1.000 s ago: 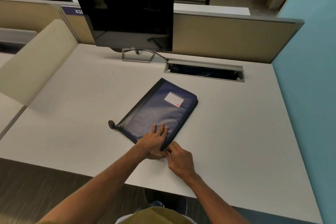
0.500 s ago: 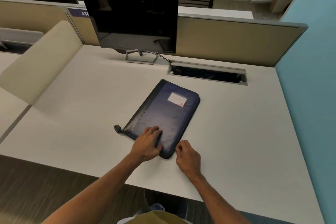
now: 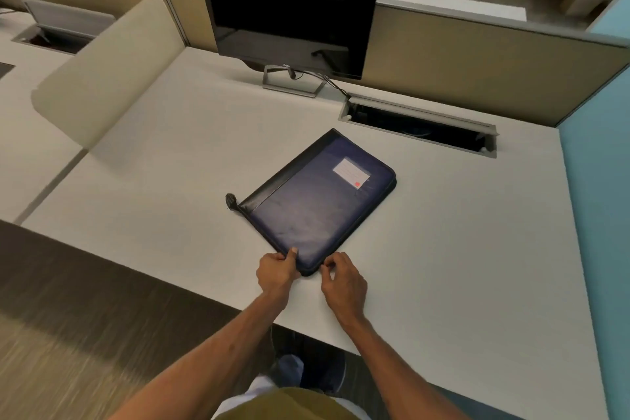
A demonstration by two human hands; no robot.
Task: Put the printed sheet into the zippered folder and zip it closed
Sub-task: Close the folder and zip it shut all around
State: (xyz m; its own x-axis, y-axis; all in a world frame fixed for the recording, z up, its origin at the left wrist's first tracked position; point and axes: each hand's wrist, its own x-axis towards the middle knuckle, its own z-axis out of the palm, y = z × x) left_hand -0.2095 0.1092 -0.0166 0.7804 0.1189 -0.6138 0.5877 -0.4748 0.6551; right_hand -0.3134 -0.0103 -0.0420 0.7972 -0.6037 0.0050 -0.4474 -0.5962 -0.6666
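While left hand (image 3: 278, 271) grips near corner of zippered folder (image 3: 317, 204) — right hand (image 3: 342, 280), fingers pinching its edge

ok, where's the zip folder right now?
Head view: blue folder lies flat mid-desk, in front of the monitor; left hand grips its near corner, right hand at the same corner.

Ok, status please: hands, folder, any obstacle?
Left hand grips folder near edge, thumb on top. Right hand curled at near corner; pinch unclear. Folder flat on desk, sheet not visible. Monitor behind, apart.
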